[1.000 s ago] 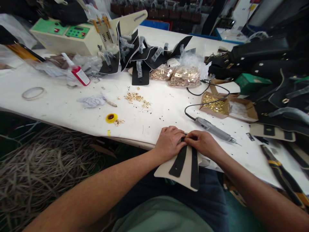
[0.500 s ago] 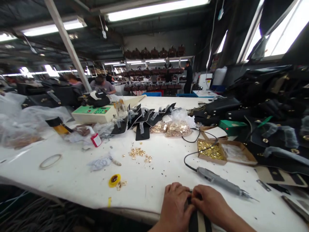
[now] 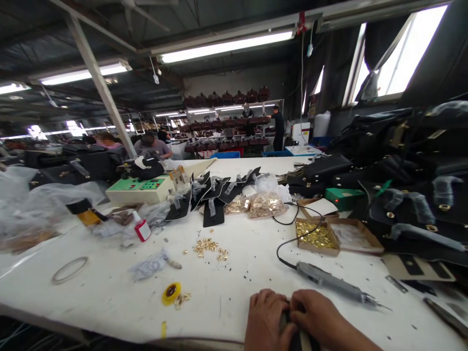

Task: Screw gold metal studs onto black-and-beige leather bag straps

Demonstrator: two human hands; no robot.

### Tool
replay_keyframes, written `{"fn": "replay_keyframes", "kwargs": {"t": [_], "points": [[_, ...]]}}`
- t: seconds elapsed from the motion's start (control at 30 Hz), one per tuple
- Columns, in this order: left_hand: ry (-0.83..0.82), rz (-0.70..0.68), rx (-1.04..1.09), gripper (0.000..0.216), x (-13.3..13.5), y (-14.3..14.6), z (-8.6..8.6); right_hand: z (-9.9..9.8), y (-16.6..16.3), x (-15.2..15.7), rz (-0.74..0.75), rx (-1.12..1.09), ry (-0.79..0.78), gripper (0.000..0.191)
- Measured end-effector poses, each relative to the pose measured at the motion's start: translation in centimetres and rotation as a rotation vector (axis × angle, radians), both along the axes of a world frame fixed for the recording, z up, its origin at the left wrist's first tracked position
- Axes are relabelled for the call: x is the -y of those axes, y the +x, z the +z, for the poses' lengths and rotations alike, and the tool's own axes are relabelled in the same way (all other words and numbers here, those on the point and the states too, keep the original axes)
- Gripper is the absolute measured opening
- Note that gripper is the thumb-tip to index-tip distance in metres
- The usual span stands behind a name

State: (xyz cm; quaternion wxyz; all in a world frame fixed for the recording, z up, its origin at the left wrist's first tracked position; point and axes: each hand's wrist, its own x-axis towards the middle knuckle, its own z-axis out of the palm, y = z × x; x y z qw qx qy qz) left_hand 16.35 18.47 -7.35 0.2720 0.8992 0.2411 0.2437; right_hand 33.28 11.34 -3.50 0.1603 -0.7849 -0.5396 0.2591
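At the front edge of the white table [image 3: 204, 307], my left hand [image 3: 265, 319] is closed around a black and beige piece [image 3: 304, 340], probably leather. Close against it, my right hand [image 3: 317, 314] has its fingers bent and pressed onto the same piece. The fingers cover most of it, and its lower end runs out of view. A grey electric screwdriver [image 3: 331, 282] with a black cord lies just beyond the right hand. Small gold metal fittings [image 3: 206, 246] are scattered further back on the left, and a yellow tape roll [image 3: 171, 293] sits nearer with a few rings beside it.
A box of gold pieces [image 3: 316, 234] stands behind the screwdriver. Black bags [image 3: 395, 141] are heaped at the right. Bagged fittings [image 3: 266, 204], black panels [image 3: 214, 214], a red bottle [image 3: 142, 228] and a green-topped machine [image 3: 141, 187] line the back. People work further off.
The view has tilted upward, so the table and hands sit lower in the picture. Both hands keep their hold on the black and beige piece, with the fingers barely shifted.
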Motion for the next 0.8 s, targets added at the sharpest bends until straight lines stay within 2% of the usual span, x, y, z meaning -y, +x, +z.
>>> {"fn": "replay_keyframes", "kwargs": {"t": [0.17, 0.33, 0.5, 0.67, 0.8], "points": [[-0.063, 0.054, 0.002, 0.026, 1.2, -0.2, 1.8, 0.4, 0.2, -0.1, -0.003, -0.045, -0.001, 0.013], [-0.08, 0.064, -0.001, 0.026, 1.4, -0.4, 1.8, 0.1, 0.8, -0.3, 0.067, -0.095, -0.037, 0.012], [-0.073, 0.024, -0.068, 0.049, 0.9, -0.6, 1.7, -0.3, 1.3, -0.3, 0.124, -0.11, -0.021, 0.011], [-0.067, 0.033, -0.132, 0.044, 1.5, -0.4, 3.2, 1.3, 1.1, 0.9, 0.202, 0.039, 0.025, 0.014], [-0.071, 0.023, -0.164, 0.042, 1.4, 0.0, 3.2, 1.7, 1.0, 1.1, 0.256, 0.137, 0.078, 0.015]]}}
